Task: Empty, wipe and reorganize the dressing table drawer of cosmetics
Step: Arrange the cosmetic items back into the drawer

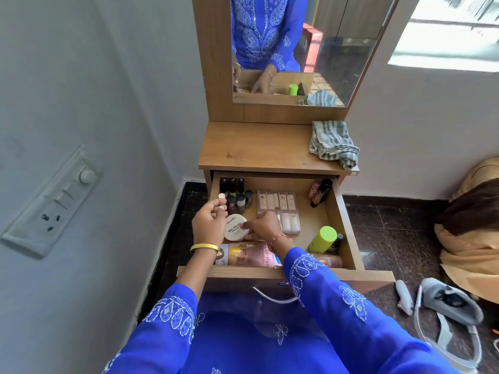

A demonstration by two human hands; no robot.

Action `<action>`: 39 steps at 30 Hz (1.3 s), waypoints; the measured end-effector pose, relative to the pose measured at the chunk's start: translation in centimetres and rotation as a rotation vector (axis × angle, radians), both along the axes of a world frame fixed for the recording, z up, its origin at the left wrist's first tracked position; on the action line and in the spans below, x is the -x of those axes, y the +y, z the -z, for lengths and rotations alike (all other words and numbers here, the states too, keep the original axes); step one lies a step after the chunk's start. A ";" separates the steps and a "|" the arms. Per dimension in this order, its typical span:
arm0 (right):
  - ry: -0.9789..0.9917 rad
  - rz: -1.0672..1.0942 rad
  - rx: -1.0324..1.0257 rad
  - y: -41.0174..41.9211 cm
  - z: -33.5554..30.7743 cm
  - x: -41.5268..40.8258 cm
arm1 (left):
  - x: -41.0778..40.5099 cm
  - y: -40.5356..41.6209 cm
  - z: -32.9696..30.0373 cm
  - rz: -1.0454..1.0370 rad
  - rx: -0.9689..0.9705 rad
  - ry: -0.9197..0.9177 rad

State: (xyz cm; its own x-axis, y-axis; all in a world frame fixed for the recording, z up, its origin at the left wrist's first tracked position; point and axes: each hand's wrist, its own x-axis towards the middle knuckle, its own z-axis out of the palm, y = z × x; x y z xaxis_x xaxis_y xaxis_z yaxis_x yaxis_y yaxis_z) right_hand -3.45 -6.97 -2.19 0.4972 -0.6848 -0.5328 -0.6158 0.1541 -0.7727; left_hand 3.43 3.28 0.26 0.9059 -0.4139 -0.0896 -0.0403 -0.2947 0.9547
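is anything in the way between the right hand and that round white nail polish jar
Nothing visible does. The right hand already touches the round white nail polish jar from its right side, in the open wooden drawer.

Head view, steeply down over drawer (345, 225)

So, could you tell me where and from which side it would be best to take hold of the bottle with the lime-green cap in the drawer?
Probably by the lime-green cap: the bottle leans against the drawer's right wall with that cap uppermost and bare. Come from above and the left, where the drawer floor is open; a dark item crowds its right.
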 end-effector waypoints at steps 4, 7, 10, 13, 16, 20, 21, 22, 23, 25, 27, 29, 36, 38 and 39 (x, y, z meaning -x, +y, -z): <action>0.071 -0.122 0.072 0.3 0.9 -0.4 | 0.0 0.0 0.0 0.005 0.001 0.009; 0.085 -0.179 0.150 0.3 1.1 -0.3 | 0.0 0.0 0.0 0.009 -0.005 0.014; 0.082 -0.223 0.238 0.8 0.3 0.0 | 0.0 0.0 -0.1 0.008 -0.004 0.015; 0.090 -0.284 0.314 1.0 0.1 0.2 | 0.1 0.1 -0.1 0.015 0.001 0.016; 0.068 -0.312 0.334 1.0 -0.1 0.3 | 0.1 0.1 -0.1 0.014 0.000 0.015; 0.007 -0.232 0.446 1.0 -1.2 0.8 | 0.0 0.2 -0.1 0.024 0.005 0.012; -0.036 -0.190 0.443 1.0 -1.7 1.1 | 0.1 0.2 -0.1 0.028 0.009 0.010; -0.090 -0.145 0.411 0.9 -2.3 1.6 | 0.1 0.2 -0.2 0.034 0.013 0.004; -0.141 -0.109 0.387 0.9 -2.8 2.1 | 0.2 0.2 -0.3 0.042 0.014 -0.010; -0.220 -0.061 0.395 0.7 -4.1 3.7 | 0.4 0.2 -0.6 0.074 0.012 -0.051; -0.287 -0.037 0.405 0.3 -5.2 5.7 | 0.6 0.2 -0.8 0.117 0.014 -0.079; -0.320 -0.046 0.416 0.1 -6.2 8.0 | 1.1 0.3 -1.1 0.158 0.022 -0.086; -0.091 -0.373 0.411 0.6 -7.1 14.2 | 4.1 1.7 -2.6 0.544 -0.188 -0.298; 0.023 -0.457 0.414 1.4 -6.6 15.1 | 5.1 2.2 -2.9 0.674 -0.305 -0.354; 0.044 -0.471 0.433 1.7 -6.3 15.4 | 5.6 2.4 -2.9 0.709 -0.332 -0.341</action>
